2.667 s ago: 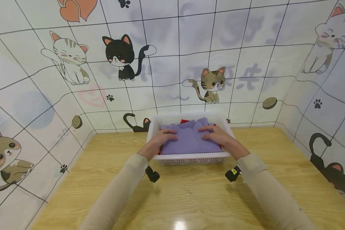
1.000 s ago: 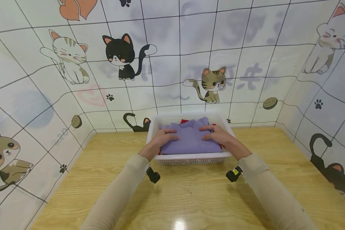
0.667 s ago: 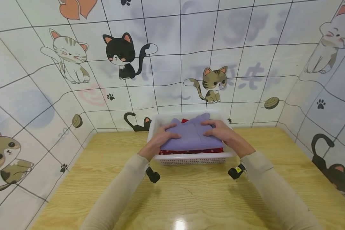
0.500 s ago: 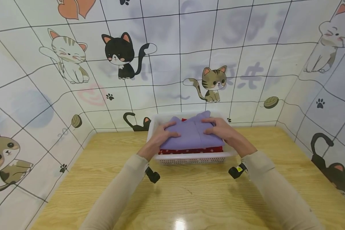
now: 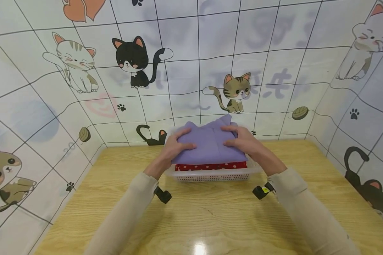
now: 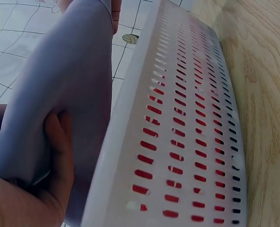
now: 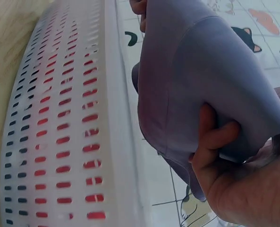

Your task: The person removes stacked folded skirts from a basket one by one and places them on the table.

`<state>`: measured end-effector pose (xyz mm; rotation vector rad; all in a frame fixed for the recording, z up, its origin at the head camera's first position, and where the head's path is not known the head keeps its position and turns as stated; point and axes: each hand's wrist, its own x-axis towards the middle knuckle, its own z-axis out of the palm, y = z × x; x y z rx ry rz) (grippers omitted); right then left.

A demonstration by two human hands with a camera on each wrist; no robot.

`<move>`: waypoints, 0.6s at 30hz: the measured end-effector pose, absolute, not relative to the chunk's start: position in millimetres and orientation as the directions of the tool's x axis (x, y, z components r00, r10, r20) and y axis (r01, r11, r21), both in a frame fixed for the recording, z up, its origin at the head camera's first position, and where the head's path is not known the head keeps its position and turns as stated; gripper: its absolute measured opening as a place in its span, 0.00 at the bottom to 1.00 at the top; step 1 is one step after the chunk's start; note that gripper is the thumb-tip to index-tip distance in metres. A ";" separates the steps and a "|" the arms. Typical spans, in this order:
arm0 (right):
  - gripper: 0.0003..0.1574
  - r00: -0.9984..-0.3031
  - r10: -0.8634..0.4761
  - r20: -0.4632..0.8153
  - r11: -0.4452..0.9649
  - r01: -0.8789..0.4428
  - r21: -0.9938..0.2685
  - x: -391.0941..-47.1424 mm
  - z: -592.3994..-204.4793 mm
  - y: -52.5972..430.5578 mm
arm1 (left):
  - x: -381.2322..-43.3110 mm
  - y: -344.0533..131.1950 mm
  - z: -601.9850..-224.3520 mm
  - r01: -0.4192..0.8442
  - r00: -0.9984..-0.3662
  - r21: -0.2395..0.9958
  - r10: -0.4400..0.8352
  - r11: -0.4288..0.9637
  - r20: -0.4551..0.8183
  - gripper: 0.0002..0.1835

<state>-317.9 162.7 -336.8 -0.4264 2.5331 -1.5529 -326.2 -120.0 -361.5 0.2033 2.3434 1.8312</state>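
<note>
Both hands hold a folded purple garment point(image 5: 207, 147) at its two sides, just above a white perforated basket point(image 5: 214, 177). My left hand point(image 5: 173, 146) curls round the left edge; in the left wrist view its fingers point(image 6: 59, 142) press into the fabric. On the opposite edge, my right hand point(image 5: 245, 142) grips the cloth, and the right wrist view shows its fingers point(image 7: 210, 137) bent against the fabric. A red cloth with white dots point(image 5: 210, 166) lies in the basket beneath, mostly covered by the garment. The garment stands clear of the basket's rim in both wrist views.
The basket stands on a wooden table point(image 5: 207, 216) near its back edge. Behind and at both sides hangs a white gridded covering point(image 5: 185, 78) printed with cats. Each wrist carries a small black camera point(image 5: 162, 194).
The purple garment has risen out of the basket with both hands, uncovering the red dotted cloth at the front. Most recently it has gone higher and slightly left.
</note>
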 end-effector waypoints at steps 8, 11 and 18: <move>0.41 -0.942 -0.329 0.070 0.441 -0.218 -0.871 -308.9 -331.9 148.7 | -312.2 -138.6 -351.8 0.043 -0.981 0.956 0.194 0.291 -0.015 0.42; 0.41 -0.939 -0.334 0.081 0.447 -0.233 -0.863 -302.9 -329.9 144.8 | -304.7 -144.5 -348.7 0.061 -0.980 0.952 0.198 0.300 0.000 0.42; 0.42 -0.928 -0.348 0.131 0.446 -0.287 -0.848 -284.2 -320.8 136.3 | -286.4 -156.3 -344.9 0.106 -0.977 0.953 0.208 0.283 0.047 0.41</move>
